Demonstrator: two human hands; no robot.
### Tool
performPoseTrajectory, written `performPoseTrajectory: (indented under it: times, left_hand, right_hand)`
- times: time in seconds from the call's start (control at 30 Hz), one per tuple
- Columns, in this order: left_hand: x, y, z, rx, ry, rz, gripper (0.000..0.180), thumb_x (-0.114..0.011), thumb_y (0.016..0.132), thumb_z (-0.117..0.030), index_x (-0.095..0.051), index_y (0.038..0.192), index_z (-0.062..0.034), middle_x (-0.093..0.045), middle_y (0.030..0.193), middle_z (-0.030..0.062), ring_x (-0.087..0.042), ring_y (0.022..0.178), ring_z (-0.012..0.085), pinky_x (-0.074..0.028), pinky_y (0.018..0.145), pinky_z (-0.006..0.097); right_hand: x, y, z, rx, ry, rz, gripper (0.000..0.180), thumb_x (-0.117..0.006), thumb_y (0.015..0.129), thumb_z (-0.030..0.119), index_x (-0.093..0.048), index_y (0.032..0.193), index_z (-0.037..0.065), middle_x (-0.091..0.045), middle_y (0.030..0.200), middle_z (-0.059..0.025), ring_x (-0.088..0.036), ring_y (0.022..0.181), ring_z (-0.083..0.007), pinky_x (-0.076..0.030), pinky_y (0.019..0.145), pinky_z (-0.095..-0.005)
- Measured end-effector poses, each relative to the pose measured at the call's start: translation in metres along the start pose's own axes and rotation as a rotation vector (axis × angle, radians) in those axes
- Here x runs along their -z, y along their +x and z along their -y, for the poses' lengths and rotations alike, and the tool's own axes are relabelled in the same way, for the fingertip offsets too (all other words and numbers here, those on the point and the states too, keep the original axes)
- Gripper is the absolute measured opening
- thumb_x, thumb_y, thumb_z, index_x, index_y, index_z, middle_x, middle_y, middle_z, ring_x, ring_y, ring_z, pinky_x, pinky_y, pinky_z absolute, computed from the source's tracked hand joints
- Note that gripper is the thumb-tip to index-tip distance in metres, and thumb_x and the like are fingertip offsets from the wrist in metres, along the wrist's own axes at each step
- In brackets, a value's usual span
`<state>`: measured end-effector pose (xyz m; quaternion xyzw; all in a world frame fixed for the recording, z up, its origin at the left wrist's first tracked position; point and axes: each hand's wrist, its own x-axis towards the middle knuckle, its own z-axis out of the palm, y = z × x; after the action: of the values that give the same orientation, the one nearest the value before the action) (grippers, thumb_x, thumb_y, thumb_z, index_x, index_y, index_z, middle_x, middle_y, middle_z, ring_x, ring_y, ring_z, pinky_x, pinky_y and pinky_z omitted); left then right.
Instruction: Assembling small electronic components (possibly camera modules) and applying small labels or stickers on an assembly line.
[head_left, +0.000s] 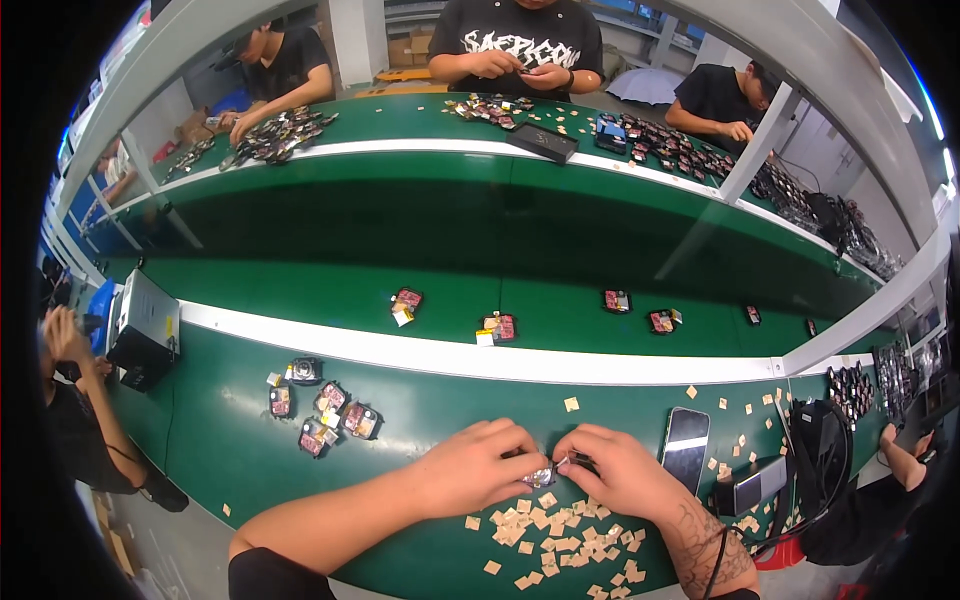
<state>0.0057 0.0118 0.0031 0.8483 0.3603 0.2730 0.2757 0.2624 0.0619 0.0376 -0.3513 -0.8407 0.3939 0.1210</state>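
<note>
Over the green bench, my left hand [488,466] is closed on a small device with a shiny silvery face [540,477]. Its fingers cover most of the device, so its kind is hard to tell. Right beside it, my right hand [618,472] pinches at the device's edge. A thin dark piece shows between those fingers, too small to name. Below both hands lies a loose spread of small beige square pads [560,540]. To the left, several small black devices with reddish boards [331,397] sit in a group.
A phone [686,450] and a grey box-shaped device [752,486] with a black cable lie right of my hands. A white rail [480,360] separates the bench from a green belt [560,310] carrying several devices. Co-workers sit across and at both sides. A black case [145,330] stands left.
</note>
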Motion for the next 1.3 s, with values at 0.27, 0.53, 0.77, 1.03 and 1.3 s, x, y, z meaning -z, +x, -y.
performPoseTrajectory:
  times: [0.27, 0.53, 0.77, 1.03, 1.3]
  left_hand:
    - [-0.001, 0.002, -0.009, -0.013, 0.194, 0.032, 0.027, -0.079, 0.094, -0.025, -0.069, 0.116, -0.0128, -0.063, 0.119, 0.0050, -0.063, 0.111, 0.0255, -0.055, 0.093, 0.041]
    - [-0.001, -0.002, -0.008, -0.061, 0.310, -0.006, 0.020, -0.069, 0.095, -0.020, -0.067, 0.113, -0.0124, -0.062, 0.114, 0.0063, -0.062, 0.110, 0.0244, -0.052, 0.091, 0.038]
    - [-0.001, -0.001, -0.009, -0.067, 0.318, -0.037, 0.020, -0.070, 0.095, -0.021, -0.065, 0.112, -0.0114, -0.061, 0.110, 0.0058, -0.062, 0.106, 0.0244, -0.052, 0.089, 0.038]
    - [-0.005, -0.001, -0.011, -0.009, 0.252, -0.099, 0.031, -0.078, 0.091, -0.025, -0.060, 0.112, -0.0115, -0.057, 0.101, 0.0062, -0.062, 0.101, 0.0263, -0.054, 0.085, 0.040]
    - [-0.008, -0.002, -0.015, 0.024, 0.255, -0.096, 0.030, -0.077, 0.093, -0.026, -0.058, 0.111, -0.0115, -0.057, 0.102, 0.0074, -0.062, 0.101, 0.0277, -0.054, 0.086, 0.041]
  right_hand:
    - [0.007, -0.005, -0.005, -0.094, 0.257, -0.011, 0.016, -0.075, 0.097, 0.003, -0.072, 0.113, 0.002, -0.067, 0.082, -0.0061, -0.055, 0.068, -0.0117, -0.045, 0.062, -0.0265]
    - [-0.003, -0.005, 0.006, 0.005, 0.000, -0.069, 0.019, -0.073, 0.098, 0.009, -0.070, 0.116, 0.005, -0.074, 0.102, -0.0119, -0.074, 0.083, -0.0353, -0.060, 0.072, -0.0422]
    - [-0.028, -0.005, 0.014, 0.043, -0.061, -0.210, 0.021, -0.075, 0.095, 0.004, -0.071, 0.116, 0.004, -0.072, 0.100, -0.0125, -0.074, 0.082, -0.0336, -0.060, 0.071, -0.0394]
    - [-0.029, -0.003, 0.012, -0.024, 0.040, -0.224, 0.021, -0.079, 0.094, 0.008, -0.073, 0.113, 0.003, -0.073, 0.100, -0.0124, -0.075, 0.082, -0.0324, -0.060, 0.072, -0.0389]
    - [-0.038, -0.008, 0.018, -0.048, -0.045, -0.289, 0.017, -0.080, 0.091, 0.001, -0.075, 0.107, 0.000, -0.075, 0.097, -0.0126, -0.074, 0.077, -0.0264, -0.059, 0.067, -0.0345]
